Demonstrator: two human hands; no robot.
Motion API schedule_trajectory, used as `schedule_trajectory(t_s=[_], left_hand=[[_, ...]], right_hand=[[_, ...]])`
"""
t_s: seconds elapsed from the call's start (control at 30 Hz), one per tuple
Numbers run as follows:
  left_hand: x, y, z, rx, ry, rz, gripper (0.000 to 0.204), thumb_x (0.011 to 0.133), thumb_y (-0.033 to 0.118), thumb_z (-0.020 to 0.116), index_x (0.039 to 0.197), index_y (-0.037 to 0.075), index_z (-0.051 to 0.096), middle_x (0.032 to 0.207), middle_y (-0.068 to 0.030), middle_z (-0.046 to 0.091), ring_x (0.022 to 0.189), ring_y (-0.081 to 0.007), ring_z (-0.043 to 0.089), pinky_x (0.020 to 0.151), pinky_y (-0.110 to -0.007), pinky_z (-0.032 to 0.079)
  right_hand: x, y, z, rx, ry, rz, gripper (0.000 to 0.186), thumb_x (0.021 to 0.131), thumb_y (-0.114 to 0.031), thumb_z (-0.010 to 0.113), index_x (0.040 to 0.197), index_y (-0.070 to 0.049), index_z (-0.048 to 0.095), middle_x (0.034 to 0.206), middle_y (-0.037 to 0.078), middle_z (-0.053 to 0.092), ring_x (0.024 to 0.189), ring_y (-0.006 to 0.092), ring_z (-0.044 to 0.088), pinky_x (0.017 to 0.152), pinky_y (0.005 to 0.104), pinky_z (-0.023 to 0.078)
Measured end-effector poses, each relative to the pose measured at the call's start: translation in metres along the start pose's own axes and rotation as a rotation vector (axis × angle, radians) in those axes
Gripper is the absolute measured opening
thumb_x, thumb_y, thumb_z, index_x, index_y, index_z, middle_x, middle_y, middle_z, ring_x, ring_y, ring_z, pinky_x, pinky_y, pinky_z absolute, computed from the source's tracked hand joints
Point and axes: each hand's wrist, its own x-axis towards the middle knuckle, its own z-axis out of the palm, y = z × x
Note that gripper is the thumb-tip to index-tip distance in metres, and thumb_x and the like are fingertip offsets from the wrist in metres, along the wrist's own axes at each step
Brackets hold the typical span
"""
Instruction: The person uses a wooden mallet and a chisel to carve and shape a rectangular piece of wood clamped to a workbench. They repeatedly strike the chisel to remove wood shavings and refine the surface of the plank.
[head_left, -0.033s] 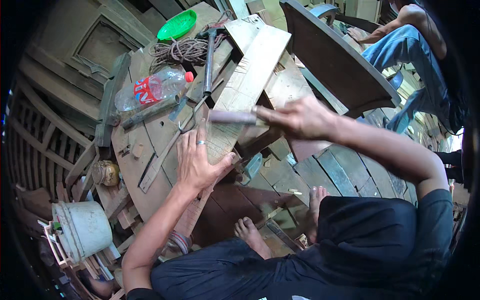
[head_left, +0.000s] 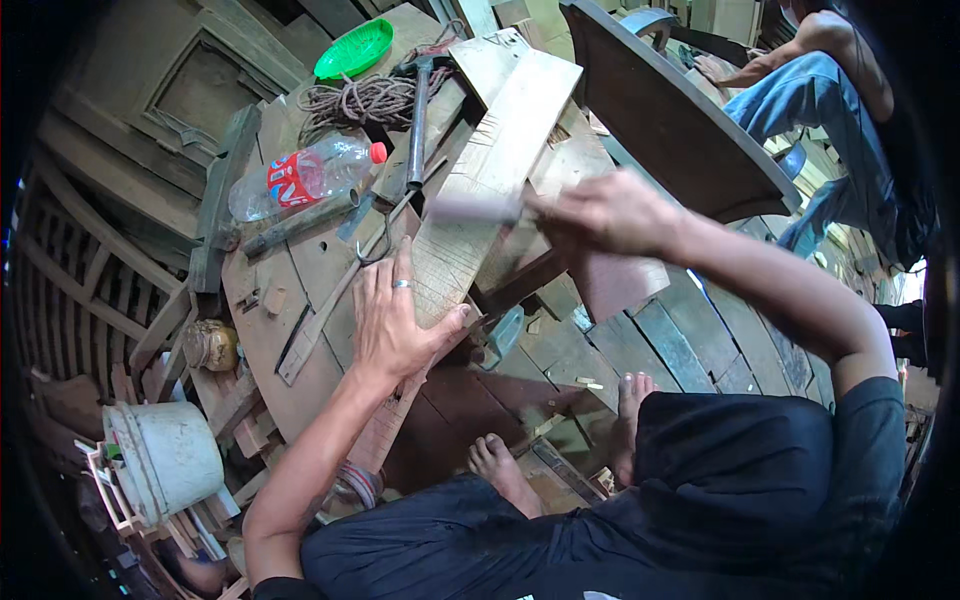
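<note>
A long pale wooden board lies slanted across the workbench, its near end reaching down toward my lap. My left hand rests on it with the fingers stretched out and the thumb apart; a ring is on one finger. Over the board's right edge, my right hand is closed around a tool with a brown handle and a pale grey-purple end. Motion blur hides the tool's exact kind. A metal hook lies just beyond my left fingertips, and a hammer sits farther off.
A clear plastic bottle, coiled rope and a green basket are on the workbench. A white bucket stands at lower left. At right, a dark curved panel rises near another person.
My right hand and the tool have shifted slightly up and to the right. My left hand stays in place on the board.
</note>
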Motion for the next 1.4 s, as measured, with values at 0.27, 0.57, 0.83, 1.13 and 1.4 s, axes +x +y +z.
schedule_trajectory(t_s=[0.27,0.57,0.83,1.13,1.4], left_hand=[[0.008,0.000,0.006,-0.061,-0.003,0.050,0.113,0.080,0.060,0.078,0.156,-0.011,0.034,0.126,-0.0275,0.053,0.121,-0.0409,0.048,0.113,-0.053,0.035],[0.012,0.008,0.004,-0.014,0.036,0.074,0.116,0.081,0.065,0.076,0.159,-0.009,0.033,0.127,-0.0249,0.054,0.119,-0.0388,0.048,0.109,-0.053,0.038],[0.007,-0.001,0.001,-0.022,-0.006,0.044,0.116,0.082,0.066,0.074,0.159,-0.010,0.032,0.128,-0.0251,0.053,0.120,-0.0397,0.048,0.110,-0.054,0.036],[0.005,0.002,0.007,-0.081,0.031,0.057,0.111,0.081,0.063,0.078,0.163,0.003,0.034,0.148,-0.0230,0.040,0.134,-0.0422,0.042,0.116,-0.055,0.032],[0.011,0.005,-0.013,0.048,-0.030,0.158,0.115,0.079,0.063,0.081,0.163,0.000,0.034,0.143,-0.0231,0.042,0.136,-0.0421,0.039,0.118,-0.055,0.031]], right_hand=[[-0.022,0.023,0.016,-0.032,0.013,0.251,0.052,0.102,-0.026,0.064,0.152,-0.018,0.052,0.076,0.013,0.071,0.062,0.0305,0.071,0.048,0.0448,0.053],[-0.006,0.070,-0.029,-0.286,-0.034,0.598,0.048,0.104,-0.040,0.061,0.146,-0.017,0.057,0.084,0.015,0.075,0.070,0.0330,0.075,0.058,0.0463,0.058],[-0.003,-0.019,-0.004,0.008,-0.049,0.009,0.062,0.093,-0.019,0.070,0.153,-0.022,0.053,0.071,0.005,0.064,0.057,0.0235,0.065,0.050,0.0368,0.054],[-0.018,0.110,-0.067,0.193,0.150,0.758,0.051,0.108,-0.042,0.055,0.150,-0.012,0.058,0.136,0.023,0.069,0.126,0.0363,0.067,0.105,0.0413,0.051],[-0.025,0.089,-0.058,0.244,0.082,0.735,0.047,0.108,-0.030,0.051,0.149,-0.007,0.057,0.134,0.024,0.069,0.123,0.0398,0.067,0.105,0.0419,0.051]])
